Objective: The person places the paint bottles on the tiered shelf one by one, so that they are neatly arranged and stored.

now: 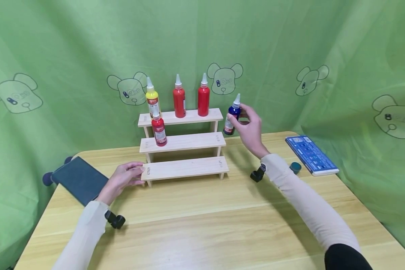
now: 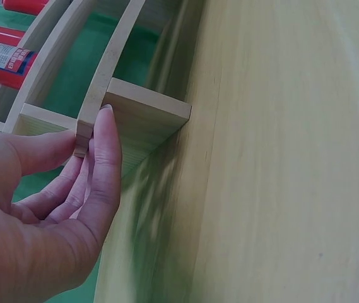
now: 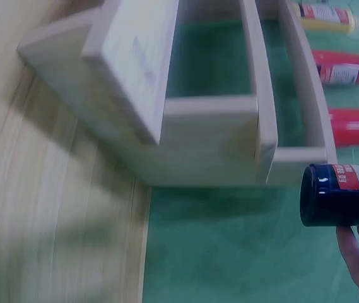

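My right hand (image 1: 251,129) grips a dark blue paint bottle (image 1: 234,112) with a white nozzle, raised just right of the top step. In the right wrist view the blue bottle (image 3: 340,196) shows its base beside the rack's end. With thumb and fingers my left hand (image 1: 124,177) pinches the left end of the lowest step of a three-step wooden rack (image 1: 189,168); the left wrist view shows this pinch closely. A yellow bottle (image 1: 152,98) and two red bottles (image 1: 180,101) (image 1: 203,99) stand on the top step. Another red bottle (image 1: 159,131) is at the middle step's left end.
A dark flat tablet-like thing (image 1: 80,180) lies at the table's left edge. On the right are a blue-and-white box (image 1: 311,154) and a small teal round lid (image 1: 295,167). Green printed curtain (image 1: 175,37) hangs right behind the wooden table (image 1: 202,228).
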Motion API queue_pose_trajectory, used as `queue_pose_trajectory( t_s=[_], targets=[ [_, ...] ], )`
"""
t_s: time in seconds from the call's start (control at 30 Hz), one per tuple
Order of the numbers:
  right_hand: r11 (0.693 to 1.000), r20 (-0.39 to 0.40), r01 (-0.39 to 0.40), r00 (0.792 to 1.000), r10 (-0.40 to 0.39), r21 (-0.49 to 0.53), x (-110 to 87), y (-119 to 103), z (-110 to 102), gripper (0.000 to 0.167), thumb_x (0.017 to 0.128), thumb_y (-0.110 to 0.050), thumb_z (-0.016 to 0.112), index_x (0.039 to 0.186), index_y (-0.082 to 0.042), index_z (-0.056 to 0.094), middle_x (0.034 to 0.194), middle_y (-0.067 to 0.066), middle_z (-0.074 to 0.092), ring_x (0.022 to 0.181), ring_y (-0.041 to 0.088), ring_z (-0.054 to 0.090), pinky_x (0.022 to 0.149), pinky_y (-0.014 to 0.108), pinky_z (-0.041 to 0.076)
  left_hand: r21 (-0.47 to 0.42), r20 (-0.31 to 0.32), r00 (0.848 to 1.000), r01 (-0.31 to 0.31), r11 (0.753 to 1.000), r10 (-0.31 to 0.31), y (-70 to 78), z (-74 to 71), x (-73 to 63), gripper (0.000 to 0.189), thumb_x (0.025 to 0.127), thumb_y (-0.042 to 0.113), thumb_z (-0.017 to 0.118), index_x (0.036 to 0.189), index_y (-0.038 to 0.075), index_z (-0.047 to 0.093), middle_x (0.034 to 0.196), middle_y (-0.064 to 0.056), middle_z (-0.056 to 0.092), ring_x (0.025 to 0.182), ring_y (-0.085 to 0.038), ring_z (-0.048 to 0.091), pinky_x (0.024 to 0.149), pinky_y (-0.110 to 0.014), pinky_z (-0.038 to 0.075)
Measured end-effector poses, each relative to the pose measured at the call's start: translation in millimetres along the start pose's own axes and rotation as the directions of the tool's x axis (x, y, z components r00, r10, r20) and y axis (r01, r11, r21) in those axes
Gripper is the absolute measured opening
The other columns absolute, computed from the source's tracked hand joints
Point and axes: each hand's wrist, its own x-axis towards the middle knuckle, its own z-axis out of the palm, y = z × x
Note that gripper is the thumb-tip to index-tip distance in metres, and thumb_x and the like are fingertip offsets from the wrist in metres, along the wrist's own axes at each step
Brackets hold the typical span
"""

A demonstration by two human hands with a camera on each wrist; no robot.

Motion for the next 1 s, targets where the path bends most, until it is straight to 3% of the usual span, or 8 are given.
queue_pose_trajectory(
  t_s=[0.2, 0.4, 0.57, 0.77, 1.0],
  targets=[
    [0.999, 0.071, 0.05, 0.996, -0.051, 0.014, -11.6, -13.6, 17.5, 0.051, 0.092, -0.015, 0.083, 0.138, -0.006, 0.064, 0.123, 0.015, 0.069, 0.102, 0.019, 0.065, 0.081, 0.02, 0.063, 0.005, 0.0, 1.0, 0.007, 1.0, -0.007, 0.7, 0.1, 0.6, 0.053, 0.105, 0.008, 0.061, 0.151, -0.009, 0.043, 0.108, -0.006, 0.064, 0.081, -0.013, 0.07, 0.081, -0.028, 0.068],
    [0.996, 0.135, 0.076, 0.988, -0.081, 0.039, -19.8, -27.8, 39.0, 0.05, 0.093, -0.018, 0.082, 0.138, -0.006, 0.064, 0.121, 0.013, 0.068, 0.103, 0.026, 0.066, 0.082, 0.024, 0.065, 0.011, 0.005, 1.0, 0.0, 1.0, 0.0, 2.5, 1.0, -0.4, 0.054, 0.106, 0.009, 0.061, 0.152, -0.01, 0.042, 0.11, -0.008, 0.064, 0.082, -0.013, 0.07, 0.081, -0.028, 0.068],
    [0.996, 0.177, 0.069, 0.981, -0.078, 0.054, -23.5, -35.0, 58.7, 0.049, 0.093, -0.018, 0.082, 0.136, -0.005, 0.063, 0.117, 0.014, 0.068, 0.102, 0.031, 0.067, 0.081, 0.026, 0.066, 0.013, -0.002, 1.0, 0.001, 1.0, -0.001, 1.3, -0.1, 0.2, 0.053, 0.106, 0.008, 0.061, 0.152, -0.01, 0.042, 0.11, -0.007, 0.064, 0.085, -0.013, 0.069, 0.081, -0.027, 0.068],
    [0.996, 0.194, 0.047, 0.979, -0.062, 0.081, -24.8, -41.2, 78.0, 0.051, 0.092, -0.019, 0.084, 0.135, -0.004, 0.062, 0.117, 0.014, 0.07, 0.1, 0.026, 0.068, 0.083, 0.031, 0.066, 0.01, 0.027, 1.0, -0.012, 1.0, 0.011, 0.2, 1.2, 1.3, 0.054, 0.106, 0.008, 0.061, 0.152, -0.011, 0.04, 0.111, -0.008, 0.064, 0.085, -0.014, 0.069, 0.082, -0.029, 0.068],
    [0.995, 0.249, 0.003, 0.968, -0.029, 0.103, -23.6, -43.9, 104.8, 0.053, 0.093, -0.025, 0.082, 0.136, -0.006, 0.057, 0.119, 0.013, 0.069, 0.105, 0.026, 0.067, 0.088, 0.036, 0.066, 0.02, 0.011, 1.0, 0.0, 1.0, 0.0, 0.7, 0.0, -0.7, 0.054, 0.106, 0.009, 0.06, 0.152, -0.011, 0.04, 0.112, -0.008, 0.063, 0.083, -0.014, 0.069, 0.082, -0.03, 0.068]
  ],
)
